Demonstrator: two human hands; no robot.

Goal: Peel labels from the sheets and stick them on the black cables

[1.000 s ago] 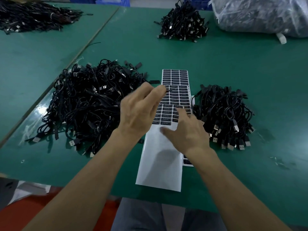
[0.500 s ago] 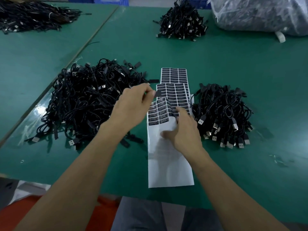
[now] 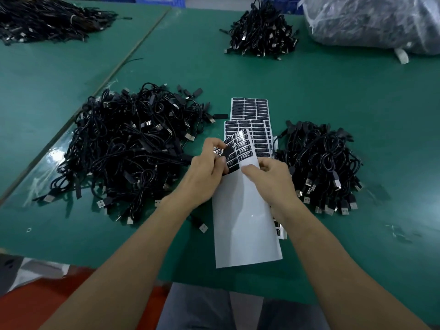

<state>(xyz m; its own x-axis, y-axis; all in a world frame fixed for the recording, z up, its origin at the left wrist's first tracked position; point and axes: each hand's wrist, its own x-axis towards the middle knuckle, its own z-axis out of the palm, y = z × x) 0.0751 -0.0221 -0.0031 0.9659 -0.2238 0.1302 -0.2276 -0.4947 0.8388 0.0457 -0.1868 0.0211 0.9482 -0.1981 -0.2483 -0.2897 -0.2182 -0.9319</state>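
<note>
left grip (image 3: 206, 173) has its fingers curled and pinches one black label (image 3: 227, 151) at the left edge of the top sheet (image 3: 245, 222). the label is partly lifted off the backing; i can't tell if its near end is free. right grip (image 3: 273, 181) is curled round the sheet's right edge, thumb on top of the white backing, fingers underneath.

the top sheet is held up off the surface (image 3: 333, 96), bowed, with its far end bent upward. most of it is bare white backing. only a few rows of labels sit at the far end, right between the two grips.

two more sheets lie flat under and beyond it, the second sheet (image 3: 260, 136) and the far sheet (image 3: 250, 107), both showing rows of black labels. the labels carry white print, too small for me to read.

the big cable pile (image 3: 128, 148) is just left of the left grip and the smaller cable pile (image 3: 321, 163) just right of the right grip, with usb plugs showing on both. the far cable pile (image 3: 262, 32) sits well apart at the back, and the far-left pile (image 3: 47, 20) is on the neighbouring surface.

a clear plastic bag (image 3: 371, 20) at back right is stuffed with dark contents; they look like cables but i can't confirm. a loose usb plug (image 3: 202, 226) lies beside the left forearm.
</note>
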